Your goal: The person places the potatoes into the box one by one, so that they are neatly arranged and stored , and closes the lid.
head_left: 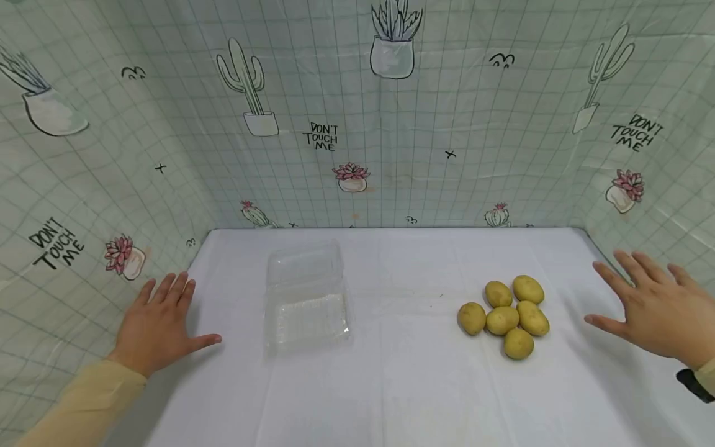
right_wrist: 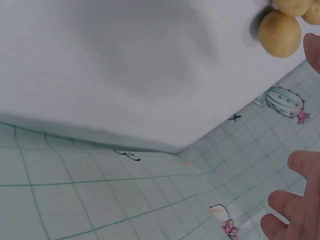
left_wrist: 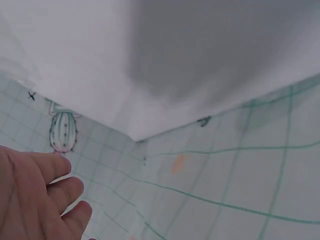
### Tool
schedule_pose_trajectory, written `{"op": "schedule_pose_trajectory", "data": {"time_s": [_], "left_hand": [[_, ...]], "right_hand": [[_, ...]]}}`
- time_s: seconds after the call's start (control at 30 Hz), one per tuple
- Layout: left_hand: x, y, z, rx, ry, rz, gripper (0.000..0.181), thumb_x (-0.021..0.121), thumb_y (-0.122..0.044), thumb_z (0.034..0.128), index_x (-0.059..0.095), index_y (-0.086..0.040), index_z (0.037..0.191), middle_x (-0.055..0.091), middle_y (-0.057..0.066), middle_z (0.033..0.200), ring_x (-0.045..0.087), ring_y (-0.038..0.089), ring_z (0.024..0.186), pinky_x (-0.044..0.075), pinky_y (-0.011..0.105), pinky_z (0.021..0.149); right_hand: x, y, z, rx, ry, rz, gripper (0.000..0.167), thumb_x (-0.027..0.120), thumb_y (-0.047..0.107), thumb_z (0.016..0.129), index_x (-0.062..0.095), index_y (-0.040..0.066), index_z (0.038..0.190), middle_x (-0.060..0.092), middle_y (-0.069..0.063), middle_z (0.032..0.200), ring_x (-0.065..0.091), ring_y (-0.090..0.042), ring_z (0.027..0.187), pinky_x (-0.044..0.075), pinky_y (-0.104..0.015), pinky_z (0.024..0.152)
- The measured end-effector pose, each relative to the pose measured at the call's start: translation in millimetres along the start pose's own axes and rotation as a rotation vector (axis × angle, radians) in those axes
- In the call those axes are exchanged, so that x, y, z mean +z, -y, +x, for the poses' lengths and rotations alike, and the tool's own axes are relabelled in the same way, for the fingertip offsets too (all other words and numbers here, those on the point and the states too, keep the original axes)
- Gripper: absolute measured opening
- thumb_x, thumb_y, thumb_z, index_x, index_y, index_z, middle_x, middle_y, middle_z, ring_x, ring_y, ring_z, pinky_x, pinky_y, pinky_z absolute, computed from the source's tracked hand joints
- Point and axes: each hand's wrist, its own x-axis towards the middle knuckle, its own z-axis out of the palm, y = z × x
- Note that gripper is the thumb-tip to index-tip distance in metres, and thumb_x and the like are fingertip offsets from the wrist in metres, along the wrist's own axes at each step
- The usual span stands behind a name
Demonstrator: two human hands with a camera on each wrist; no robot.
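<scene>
Over the left edge of the white table, my left hand (head_left: pixel 159 329) is held with fingers spread and nothing in it. Its fingers (left_wrist: pixel 62 187) also show in the left wrist view. To its right lies a clear plastic box (head_left: pixel 307 323) with its lid (head_left: pixel 304 264) folded back. My right hand (head_left: pixel 661 304) hovers at the right side, fingers spread and holding nothing. Several yellow potatoes (head_left: pixel 502 320) are clustered to the left of that hand, apart from it. In the right wrist view one potato (right_wrist: pixel 280 34) shows near the top right corner.
A white cloth covers the table (head_left: pixel 402 385). Behind it and along both sides rises a pale green gridded cloth (head_left: pixel 447 112) printed with cactus drawings and lettering. A dark band (head_left: pixel 694 385) circles the right wrist.
</scene>
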Motion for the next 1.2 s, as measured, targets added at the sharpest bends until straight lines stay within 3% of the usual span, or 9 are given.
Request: {"op": "schedule_pose_trajectory", "data": {"time_s": [0.23, 0.47, 0.9, 1.07, 1.2], "left_hand": [[-3.0, -13.9, 6.7, 0.009, -0.018, -0.019, 0.119, 0.055, -0.086, 0.0744, 0.048, 0.013, 0.139, 0.040, 0.034, 0.146, 0.034, 0.049, 0.137, 0.017, 0.061, 0.114], [-7.3, -31.1, 12.7, 0.047, -0.097, -0.059, 0.115, 0.058, -0.083, 0.0744, 0.050, 0.013, 0.138, 0.044, 0.033, 0.144, 0.038, 0.048, 0.136, 0.021, 0.061, 0.113], [-11.9, -51.9, 17.7, 0.076, -0.089, -0.079, 0.114, 0.057, -0.083, 0.0759, 0.048, 0.010, 0.141, 0.044, 0.030, 0.146, 0.037, 0.045, 0.138, 0.019, 0.058, 0.115], [-12.9, -59.2, 17.8, 0.080, -0.121, -0.095, 0.113, 0.057, -0.083, 0.0762, 0.049, 0.010, 0.141, 0.045, 0.030, 0.145, 0.039, 0.045, 0.136, 0.021, 0.057, 0.115], [-15.3, -66.3, 19.6, 0.074, -0.108, -0.110, 0.113, 0.054, -0.084, 0.0776, 0.048, 0.008, 0.143, 0.043, 0.029, 0.147, 0.038, 0.044, 0.138, 0.019, 0.056, 0.116]], "right_hand": [[-12, 15, 12.6, -0.064, 0.005, 0.021, 0.100, 0.060, 0.077, 0.080, 0.049, 0.000, 0.143, 0.034, -0.035, 0.147, 0.028, -0.052, 0.134, 0.017, -0.075, 0.105], [-22, 33, 25.3, -0.135, -0.007, 0.055, 0.097, 0.058, 0.074, 0.084, 0.045, 0.002, 0.148, 0.033, -0.032, 0.151, 0.027, -0.050, 0.138, 0.018, -0.073, 0.106], [-35, 75, 53.2, -0.227, -0.081, 0.098, 0.093, 0.061, 0.070, 0.086, 0.044, 0.005, 0.150, 0.034, -0.029, 0.152, 0.030, -0.048, 0.139, 0.024, -0.070, 0.107], [-42, 93, 63.7, -0.245, -0.074, 0.109, 0.091, 0.062, 0.066, 0.088, 0.041, 0.005, 0.152, 0.032, -0.028, 0.154, 0.028, -0.047, 0.141, 0.025, -0.069, 0.107], [-46, 109, 71.0, -0.258, -0.062, 0.128, 0.091, 0.061, 0.066, 0.088, 0.040, 0.006, 0.153, 0.032, -0.027, 0.155, 0.028, -0.046, 0.142, 0.026, -0.067, 0.108]]}}
